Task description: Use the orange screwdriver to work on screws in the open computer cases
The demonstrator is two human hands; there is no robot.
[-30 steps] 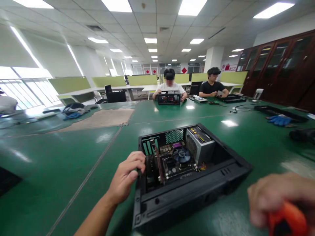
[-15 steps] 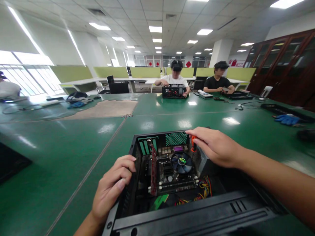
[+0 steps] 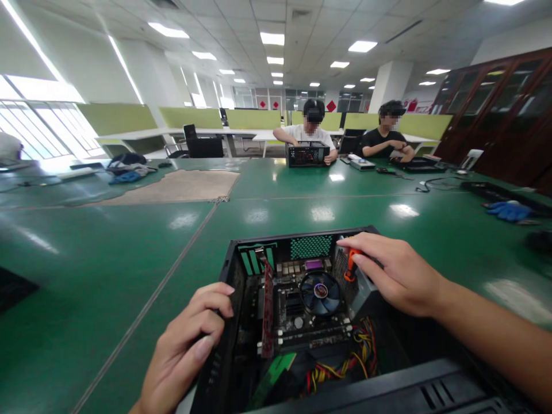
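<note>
An open black computer case (image 3: pixel 345 397) lies before me on the green table, with a round cooling fan (image 3: pixel 320 292), a red upright card (image 3: pixel 268 310) and coloured cables (image 3: pixel 362 351) inside. My left hand (image 3: pixel 190 339) grips the case's left wall, fingers curled over its edge. An orange-handled screwdriver (image 3: pixel 352 264) is held in my right hand (image 3: pixel 397 270), over the silver power supply box (image 3: pixel 364 293) at the case's right. The screwdriver's tip is not visible. A green board (image 3: pixel 276 374) sits low in the case.
Across the green table (image 3: pixel 172 264), one person (image 3: pixel 308 135) handles another case (image 3: pixel 307 155), and a second person (image 3: pixel 383 144) sits to the right. Blue gloves (image 3: pixel 509 211) lie at the right; a dark object (image 3: pixel 15 290) is at the left edge.
My right hand and the screwdriver have shifted slightly right and down in the view. My left hand stays on the case wall. More of the case's inside shows at the bottom.
</note>
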